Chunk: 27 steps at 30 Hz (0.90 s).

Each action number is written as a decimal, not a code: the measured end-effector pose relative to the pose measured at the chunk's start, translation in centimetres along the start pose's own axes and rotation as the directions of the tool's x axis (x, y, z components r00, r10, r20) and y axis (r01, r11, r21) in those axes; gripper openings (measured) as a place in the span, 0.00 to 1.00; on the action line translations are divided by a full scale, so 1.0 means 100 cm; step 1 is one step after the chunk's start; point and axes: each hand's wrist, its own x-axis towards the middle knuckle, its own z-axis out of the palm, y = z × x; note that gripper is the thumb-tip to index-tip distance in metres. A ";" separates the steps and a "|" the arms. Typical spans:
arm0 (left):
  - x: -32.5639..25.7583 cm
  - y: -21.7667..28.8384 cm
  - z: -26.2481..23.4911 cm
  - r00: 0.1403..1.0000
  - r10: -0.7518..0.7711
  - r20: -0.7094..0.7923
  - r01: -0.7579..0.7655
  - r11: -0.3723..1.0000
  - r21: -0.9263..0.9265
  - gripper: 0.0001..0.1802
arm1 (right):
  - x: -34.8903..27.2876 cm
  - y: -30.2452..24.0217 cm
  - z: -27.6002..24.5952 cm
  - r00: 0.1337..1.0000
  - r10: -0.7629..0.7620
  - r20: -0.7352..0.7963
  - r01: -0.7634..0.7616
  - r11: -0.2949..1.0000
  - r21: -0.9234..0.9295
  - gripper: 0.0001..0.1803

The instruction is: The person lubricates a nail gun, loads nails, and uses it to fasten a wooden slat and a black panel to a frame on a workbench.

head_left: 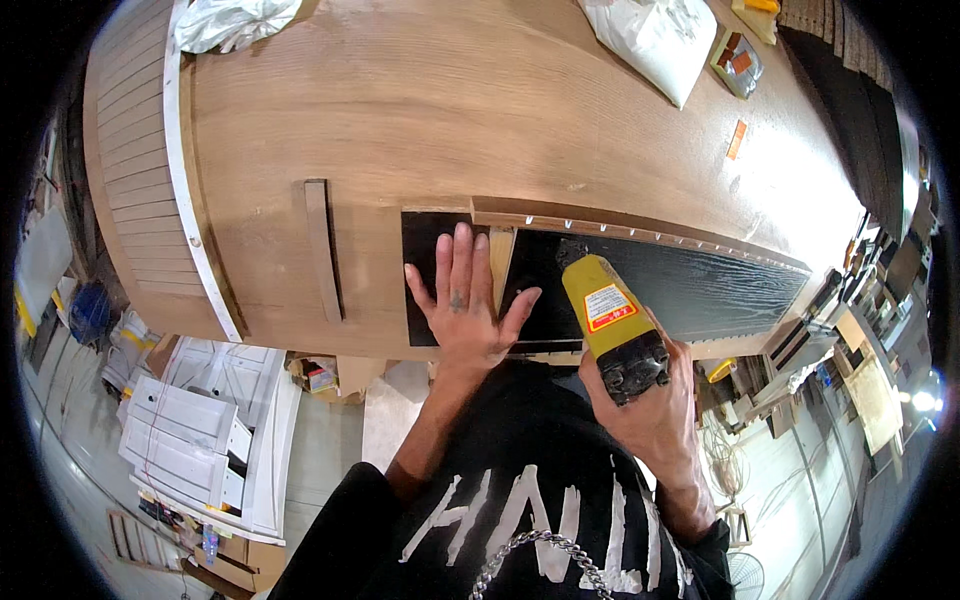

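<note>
My left hand [463, 312] lies flat, fingers spread, on the left end of a long black wood-grained board [720, 285]. Its index finger is beside a short pale wood strip [501, 262] that crosses the board. In my right hand [655, 425] is a yellow and black nail gun [598, 300], gripped below its body. The gun's dark nose points away from me, over the black board near its far edge. Along that edge runs a brown wooden rail [640, 232] with small white marks spaced on it. Whether the nose touches anything, I cannot tell.
A loose brown strip [322, 250] lies left of the board on the wood-topped table [400, 120]. White bags [660, 40], a small metallic packet [738, 66] and an orange piece [737, 140] sit farther back. White cabinet parts [200, 430] stand at lower left.
</note>
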 end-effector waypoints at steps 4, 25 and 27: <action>0.003 0.002 -0.005 1.000 -0.005 0.029 0.005 1.000 0.001 0.42 | 0.003 -0.008 0.001 1.000 -0.030 -0.002 0.030 0.998 0.050 0.29; 0.005 0.001 -0.010 1.000 0.003 0.023 -0.002 0.998 -0.059 0.41 | 0.007 -0.019 0.007 0.991 -0.135 0.001 0.134 0.983 -0.124 0.29; 0.004 0.000 -0.010 1.000 -0.003 0.026 0.005 0.998 -0.060 0.41 | 0.009 -0.019 0.007 0.994 -0.102 0.032 0.104 0.992 -0.070 0.28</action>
